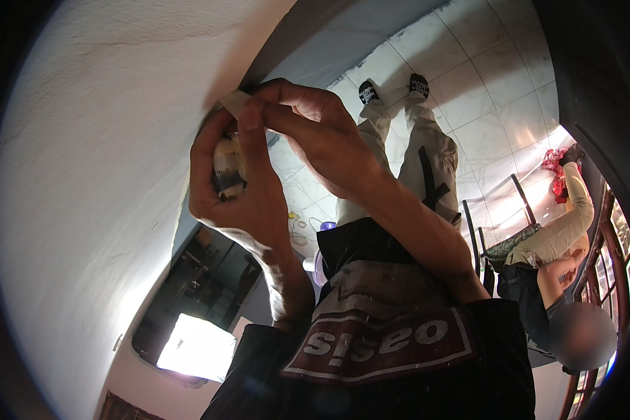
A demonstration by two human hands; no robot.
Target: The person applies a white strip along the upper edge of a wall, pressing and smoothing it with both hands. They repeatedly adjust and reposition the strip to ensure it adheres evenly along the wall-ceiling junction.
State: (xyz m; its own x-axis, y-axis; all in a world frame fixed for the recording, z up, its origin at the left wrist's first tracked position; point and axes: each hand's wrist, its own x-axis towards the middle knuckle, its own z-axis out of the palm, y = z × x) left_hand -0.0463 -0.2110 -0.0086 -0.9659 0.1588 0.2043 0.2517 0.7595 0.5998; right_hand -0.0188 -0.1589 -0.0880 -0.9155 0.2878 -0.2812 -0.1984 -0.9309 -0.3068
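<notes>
My left hand (250, 203) is closed around a cream roll with dark marks (228, 166), probably tape, whose far side is hidden by my fingers. Its thumb reaches up to a pale flat strip (234, 101) beside the grey and white wall edge. My right hand (318, 140) is curled over beside it, thumb and fingertips pinched at the same strip, overlapping the left thumb.
The white wall (84, 126) fills the left. Below me are a tiled floor (497, 84) and my legs. At right another person (539, 280) sits on a chair by a barred window, near red material (556, 175). A bright window (192, 343) is at lower left.
</notes>
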